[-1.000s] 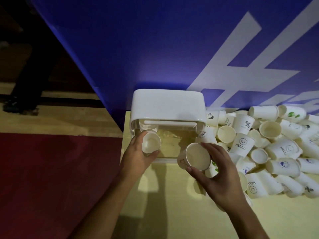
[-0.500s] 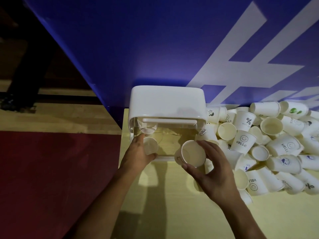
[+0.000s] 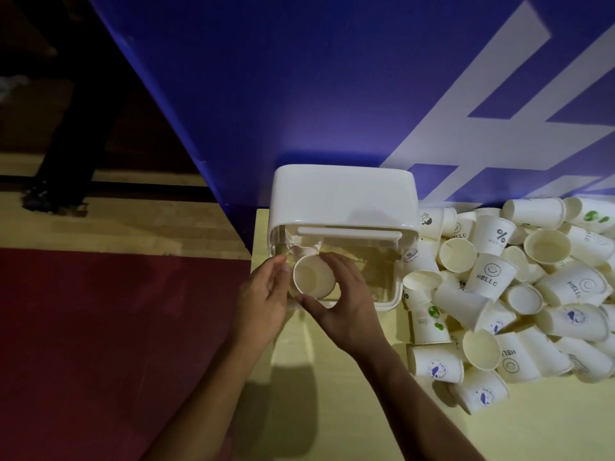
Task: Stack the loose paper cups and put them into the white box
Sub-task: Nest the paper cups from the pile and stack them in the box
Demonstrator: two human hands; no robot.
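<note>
Both hands meet at the white box (image 3: 342,197): the right hand (image 3: 346,304) pinches a paper cup (image 3: 313,277), mouth upward, seemingly nesting it, while the left hand (image 3: 263,294) cups beside it, steadying. Loose cups (image 3: 519,294) heap rightward on the table (image 3: 332,394).

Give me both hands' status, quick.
Left hand: open, fingers beside the paper cup, no clear grip.
Right hand: closed on the paper cup, at the white box opening.
</note>
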